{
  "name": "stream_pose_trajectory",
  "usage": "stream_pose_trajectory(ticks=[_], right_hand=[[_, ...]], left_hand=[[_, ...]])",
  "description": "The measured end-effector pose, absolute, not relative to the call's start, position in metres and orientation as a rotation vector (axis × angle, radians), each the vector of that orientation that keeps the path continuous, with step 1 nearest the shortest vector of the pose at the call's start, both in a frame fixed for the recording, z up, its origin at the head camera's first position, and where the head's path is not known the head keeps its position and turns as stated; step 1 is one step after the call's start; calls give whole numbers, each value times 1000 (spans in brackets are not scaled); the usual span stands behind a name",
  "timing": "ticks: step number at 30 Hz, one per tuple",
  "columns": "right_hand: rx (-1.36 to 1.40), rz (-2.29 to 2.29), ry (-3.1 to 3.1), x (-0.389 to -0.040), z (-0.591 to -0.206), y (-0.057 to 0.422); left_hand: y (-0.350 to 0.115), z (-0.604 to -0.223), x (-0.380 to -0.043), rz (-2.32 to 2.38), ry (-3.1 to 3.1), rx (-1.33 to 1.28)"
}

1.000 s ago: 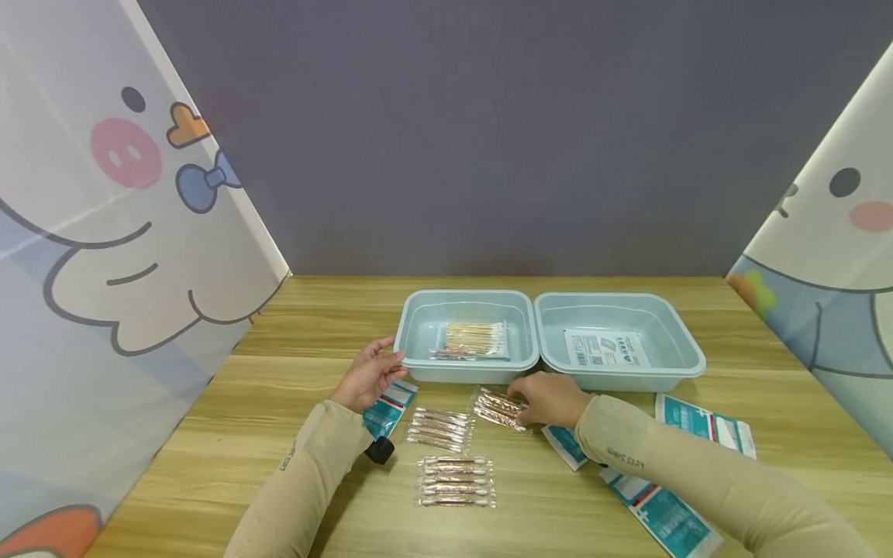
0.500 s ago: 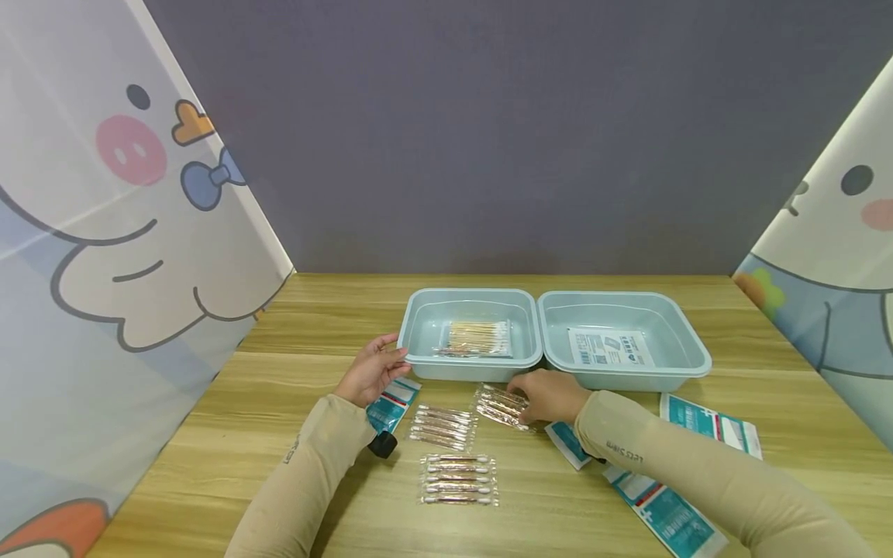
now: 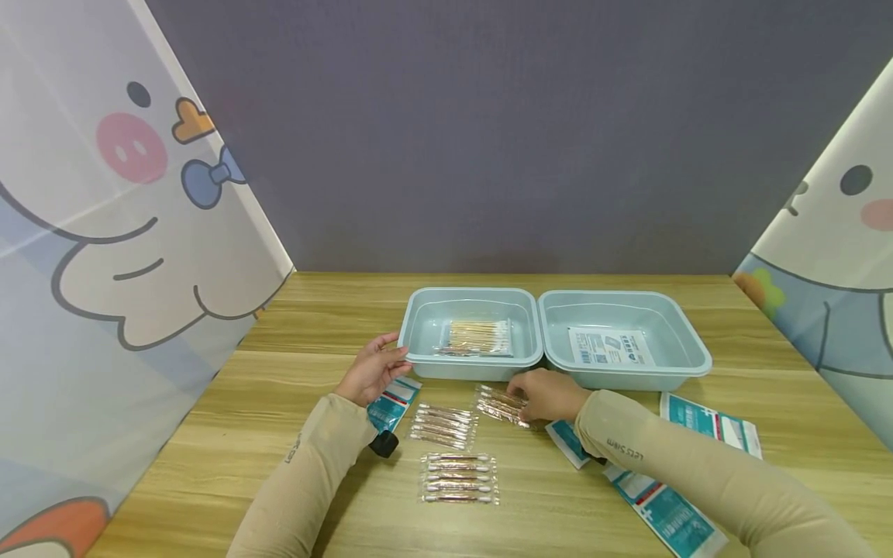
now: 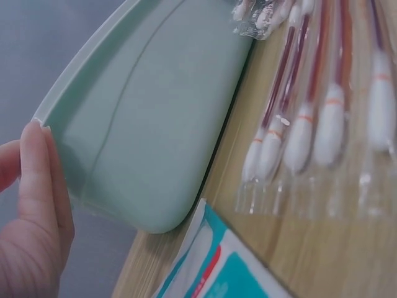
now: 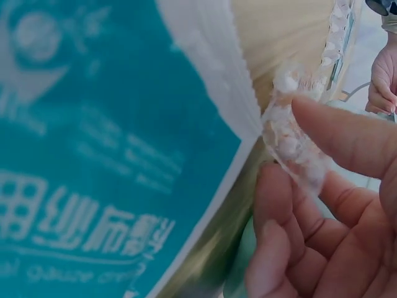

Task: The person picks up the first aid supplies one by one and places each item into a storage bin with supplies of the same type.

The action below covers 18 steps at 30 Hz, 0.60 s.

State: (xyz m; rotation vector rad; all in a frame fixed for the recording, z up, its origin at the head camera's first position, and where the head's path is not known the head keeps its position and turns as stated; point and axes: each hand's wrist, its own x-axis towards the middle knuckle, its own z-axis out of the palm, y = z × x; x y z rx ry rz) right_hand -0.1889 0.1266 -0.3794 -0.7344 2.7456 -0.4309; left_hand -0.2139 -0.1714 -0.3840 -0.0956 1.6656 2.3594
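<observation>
My left hand [image 3: 373, 372] holds the left rim of a pale blue plastic tray [image 3: 467, 370], its fingertips at the edge in the left wrist view. Inside that tray lies a clear bag of wooden cotton swabs [image 3: 477, 339]. In front of the trays, my right hand [image 3: 551, 395] pinches the right end of a clear packet of iodine swabs [image 3: 498, 405]; the right wrist view shows the thumb against the crumpled packet end [image 5: 291, 139]. Two more swab packets rest on the table: one packet [image 3: 443, 426] to the left, another packet [image 3: 459, 478] nearer.
A second pale blue tray [image 3: 628, 378] stands against the first, with a white printed packet [image 3: 608, 347] inside. Teal-and-white gauze pouches lie around: one pouch [image 3: 394, 403] by my left wrist, another pouch [image 3: 666, 511] under my right forearm. A grey panel [image 3: 516, 139] rises behind the table.
The view has shifted slightly. Both hands keep their places, the left at the tray's rim and the right on the swab packet.
</observation>
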Motion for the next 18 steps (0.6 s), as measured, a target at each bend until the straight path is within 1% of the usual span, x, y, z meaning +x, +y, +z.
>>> stream_pose_trajectory(ticks=[8, 18], right_hand=[[-732, -518, 2744, -188, -380, 130], [-778, -620, 2695, -179, -360, 130]], left_hand=[[-170, -383, -214, 2358, 1656, -126], [-171, -382, -215, 2359, 1623, -140]])
